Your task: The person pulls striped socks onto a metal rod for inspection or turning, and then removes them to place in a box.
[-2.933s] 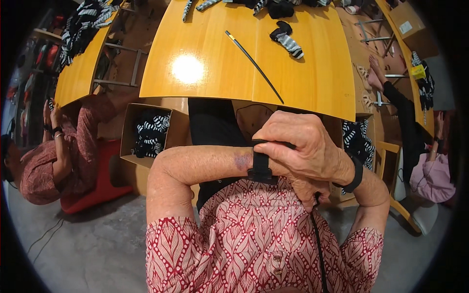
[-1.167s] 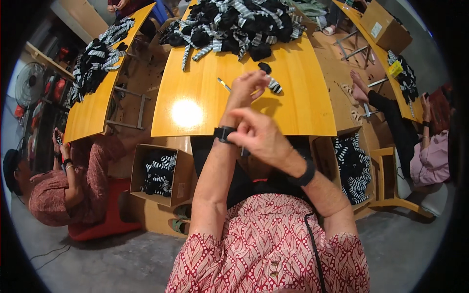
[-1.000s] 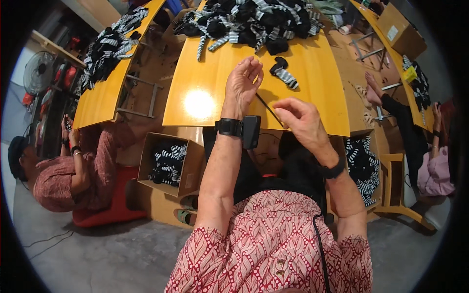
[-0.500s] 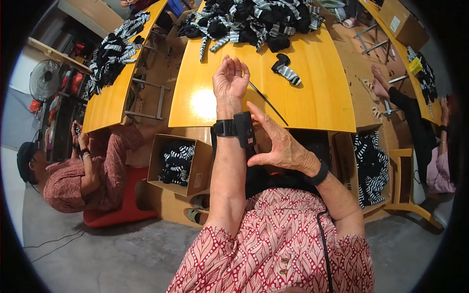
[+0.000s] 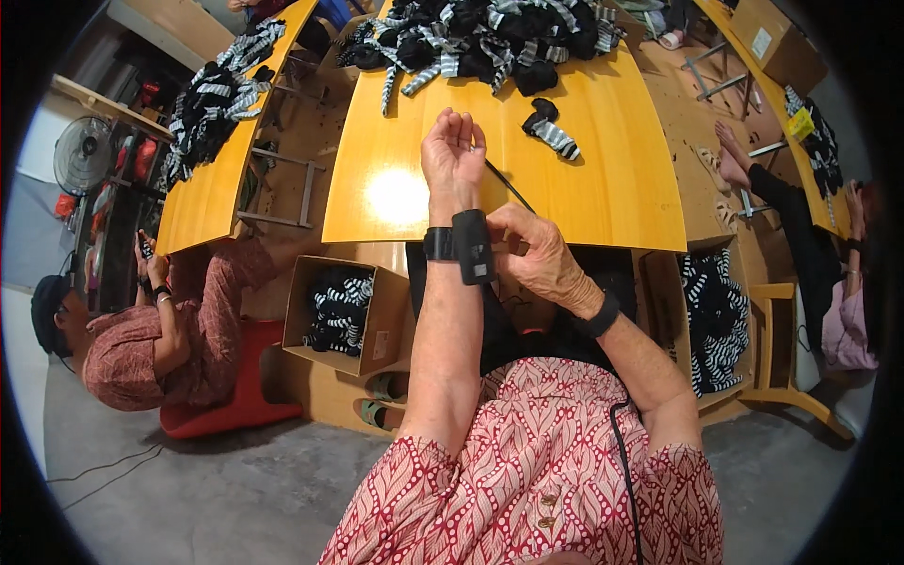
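Observation:
My left hand (image 5: 454,155) is raised over the yellow table (image 5: 621,188), palm up, its fingers loosely curled and holding nothing. On that wrist is a black wrist device (image 5: 473,247) with a black strap (image 5: 439,244). My right hand (image 5: 539,252) is closed at the right edge of the device, thumb and fingers bent against it. The exact grip of the fingertips is partly hidden. A thin black rod (image 5: 508,185) lies on the table between my hands. Farther off lies a single black and grey striped sock (image 5: 552,130).
Striped socks (image 5: 490,47) are heaped at the table's far end. Cardboard boxes of socks stand at left (image 5: 377,325) and right (image 5: 718,325). A person (image 5: 160,348) sits at left on a red chair (image 5: 240,386). Another person (image 5: 847,311) is at far right.
My right hand has gone from spread fingers to closed ones at the device's edge. My left forearm has shifted slightly right, and the device has turned a little.

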Tool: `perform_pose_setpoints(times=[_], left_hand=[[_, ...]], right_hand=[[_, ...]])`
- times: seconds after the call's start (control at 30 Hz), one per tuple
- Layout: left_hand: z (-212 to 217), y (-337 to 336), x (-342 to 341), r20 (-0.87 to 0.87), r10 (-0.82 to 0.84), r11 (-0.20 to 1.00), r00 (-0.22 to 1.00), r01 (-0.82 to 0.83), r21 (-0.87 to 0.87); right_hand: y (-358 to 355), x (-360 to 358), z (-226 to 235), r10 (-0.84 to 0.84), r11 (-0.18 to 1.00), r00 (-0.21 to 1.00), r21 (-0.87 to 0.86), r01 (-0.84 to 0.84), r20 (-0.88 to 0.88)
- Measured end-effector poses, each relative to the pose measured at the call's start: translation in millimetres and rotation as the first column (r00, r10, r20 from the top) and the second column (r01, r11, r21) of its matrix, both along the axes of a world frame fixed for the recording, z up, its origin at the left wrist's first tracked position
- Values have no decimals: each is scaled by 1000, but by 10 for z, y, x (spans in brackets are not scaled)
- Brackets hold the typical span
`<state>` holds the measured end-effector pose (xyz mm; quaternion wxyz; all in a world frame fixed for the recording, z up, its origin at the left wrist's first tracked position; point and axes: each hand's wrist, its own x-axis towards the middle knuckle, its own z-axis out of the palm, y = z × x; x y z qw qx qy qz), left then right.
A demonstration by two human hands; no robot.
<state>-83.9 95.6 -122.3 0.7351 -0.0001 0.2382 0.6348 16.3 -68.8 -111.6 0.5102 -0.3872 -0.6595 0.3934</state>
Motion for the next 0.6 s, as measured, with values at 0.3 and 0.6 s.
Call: perform_pose_setpoints(times=[0.3, 0.6], left_hand=[[-27, -86, 116, -742, 438, 856, 508, 16, 517], [129, -266, 169, -696, 673, 723, -250, 421, 548]], right_hand=[[0, 6, -153, 48, 998, 999, -40, -48, -21], [-125, -26, -268, 86, 957, 943, -236, -168, -321]])
